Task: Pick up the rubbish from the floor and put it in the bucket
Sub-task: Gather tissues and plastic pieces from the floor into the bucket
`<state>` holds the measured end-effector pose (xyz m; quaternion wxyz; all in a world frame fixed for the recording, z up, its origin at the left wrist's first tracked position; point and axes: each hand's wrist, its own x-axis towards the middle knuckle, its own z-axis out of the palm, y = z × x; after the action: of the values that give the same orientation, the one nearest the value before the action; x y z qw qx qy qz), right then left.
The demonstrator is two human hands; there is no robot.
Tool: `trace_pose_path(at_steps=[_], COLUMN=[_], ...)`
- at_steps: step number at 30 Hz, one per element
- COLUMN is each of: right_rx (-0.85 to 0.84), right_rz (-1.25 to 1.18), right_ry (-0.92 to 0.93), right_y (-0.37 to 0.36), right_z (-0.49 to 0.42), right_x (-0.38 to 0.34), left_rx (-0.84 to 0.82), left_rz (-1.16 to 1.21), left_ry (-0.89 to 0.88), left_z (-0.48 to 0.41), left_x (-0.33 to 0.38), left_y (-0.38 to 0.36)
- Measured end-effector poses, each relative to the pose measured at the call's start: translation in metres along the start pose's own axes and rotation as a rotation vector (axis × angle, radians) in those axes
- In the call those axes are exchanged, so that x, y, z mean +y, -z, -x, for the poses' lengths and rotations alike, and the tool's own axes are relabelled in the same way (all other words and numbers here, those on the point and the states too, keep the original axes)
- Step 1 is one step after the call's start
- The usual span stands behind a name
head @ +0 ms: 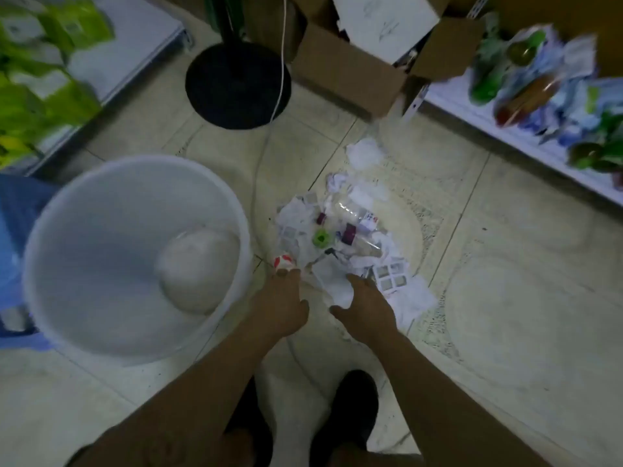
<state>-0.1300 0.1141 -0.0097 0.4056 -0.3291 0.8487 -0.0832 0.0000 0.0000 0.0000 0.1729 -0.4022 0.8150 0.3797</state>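
Where both arms reach down from the bottom edge, the hands meet the near side of the rubbish (344,237), a loose heap on the tiled floor (505,298). Left hand (281,303): fingers stretched forward, tips at a small red-and-white piece (283,261) on the heap's left edge; touching it, but whether it is gripped, cannot tell. Right hand (365,306): fingers curled down onto crumpled white paper (333,284), thumb spread toward the left hand; looks like a grasp on the paper, though the fingertips are hidden underneath.

Heap contents: white paper scraps, a clear plastic bottle (350,227) with a green cap (322,238), dark purple bits, and card pieces printed with grey squares (391,281). More crumpled paper trails away toward the far right.

Bucket (135,257): white, open, standing on the floor just left of the heap and beside the left hand. A pale rounded lump sits in its bottom; blurred, cannot say what it is.

Two dark shoes (350,409) on the floor below the arms. Farther out: a black round stand base (236,85) with a white cord (281,62) across it, an open cardboard box (350,69) holding white sheets. Low shelves on both sides, green packets left (43,79), mixed coloured packets right (526,79), all blurred.
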Motion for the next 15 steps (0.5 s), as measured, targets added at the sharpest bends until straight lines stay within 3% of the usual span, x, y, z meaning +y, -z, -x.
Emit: trace_pose_path(at_steps=[5,10,15], right_rx=[0.029,0.063,0.193], right_rz=[0.104,0.274,0.388], right_ry=[-0.051,-0.085,-0.039], right_y=[-0.084,-0.147,-0.184], right_z=[-0.094,-0.18,-0.209], right_x=[0.057,0.094,0.118], left_rx=[0.114,0.366,0.413], left_rz=[-0.035,0.235,0.283], left_ry=[0.07,0.236,0.174], left_z=[-0.094,-0.183,-0.225], left_x=[-0.055,-0.107,-0.135], left_y=[-0.091,-0.143,-0.16])
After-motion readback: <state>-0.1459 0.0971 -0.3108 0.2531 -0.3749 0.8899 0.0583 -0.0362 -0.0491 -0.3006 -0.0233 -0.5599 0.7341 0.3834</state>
